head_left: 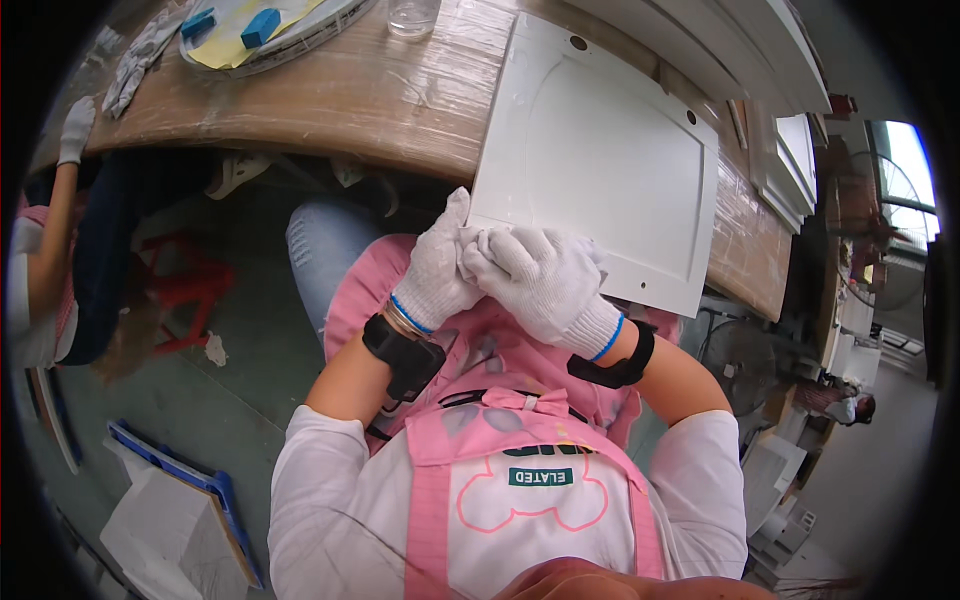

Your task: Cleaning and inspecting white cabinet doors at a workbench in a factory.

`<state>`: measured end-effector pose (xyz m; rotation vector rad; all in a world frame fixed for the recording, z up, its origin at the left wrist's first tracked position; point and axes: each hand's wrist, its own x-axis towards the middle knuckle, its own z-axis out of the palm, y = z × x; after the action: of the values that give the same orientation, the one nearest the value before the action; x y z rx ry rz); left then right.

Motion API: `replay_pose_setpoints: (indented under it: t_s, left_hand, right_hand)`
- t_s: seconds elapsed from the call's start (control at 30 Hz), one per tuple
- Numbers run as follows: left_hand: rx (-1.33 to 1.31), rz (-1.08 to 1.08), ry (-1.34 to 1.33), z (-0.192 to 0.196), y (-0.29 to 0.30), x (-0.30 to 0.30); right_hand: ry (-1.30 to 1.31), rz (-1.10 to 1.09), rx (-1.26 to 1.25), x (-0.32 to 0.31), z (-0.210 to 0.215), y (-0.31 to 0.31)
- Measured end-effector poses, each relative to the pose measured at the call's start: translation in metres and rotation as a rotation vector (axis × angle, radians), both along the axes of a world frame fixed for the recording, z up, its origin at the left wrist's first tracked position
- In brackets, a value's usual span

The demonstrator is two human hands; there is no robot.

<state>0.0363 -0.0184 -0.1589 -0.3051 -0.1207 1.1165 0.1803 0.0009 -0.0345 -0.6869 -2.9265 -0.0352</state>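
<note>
A white panel (pixel 600 170) with a raised frame, like a cabinet door, lies in front of me, its near end reaching past the table edge. Both hands wear white knit gloves with blue cuffs and meet at its near left corner. My left hand (pixel 437 268) has its thumb up beside the panel's left edge; its other fingers bend in towards my right hand and are partly covered. My right hand (pixel 535 275) is closed, its fingers curled over the panel's near edge. What lies between the hands is hidden.
The film-covered table (pixel 390 110) holds a round tray (pixel 345 20) with blue blocks (pixel 261 28), a clear cup (pixel 412 16) and loose gloves (pixel 140 65). White panels (pixel 730 45) are stacked at right. A co-worker's gloved hand (pixel 77 130) touches the table at left, near a red stool (pixel 185 285).
</note>
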Motion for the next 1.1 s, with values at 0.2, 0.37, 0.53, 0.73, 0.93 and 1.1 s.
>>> replay_pose_setpoints:
  t_s: [0.2,0.37,0.53,0.73,0.93,1.1]
  left_hand:
    - [-0.163,0.013,0.124,0.023,-0.003,0.003]
    - [0.034,-0.006,-0.224,0.001,-0.006,0.002]
    - [-0.166,0.018,0.139,0.027,-0.006,0.005]
    - [-0.099,0.022,0.223,0.027,-0.005,0.0]
    - [0.001,0.038,0.182,0.025,-0.003,0.0]
    - [-0.116,0.036,0.192,0.018,-0.007,0.006]
  right_hand:
    - [-0.218,-0.002,-0.195,0.047,0.002,0.008]
    - [-0.053,0.044,-0.079,0.0,-0.004,0.004]
    - [-0.089,0.028,-0.161,0.029,0.0,0.003]
    - [-0.128,-0.254,-0.296,0.009,0.004,0.001]
    - [0.064,-0.276,-0.185,0.005,0.013,0.009]
    - [-0.094,-0.244,-0.083,-0.033,0.001,0.073]
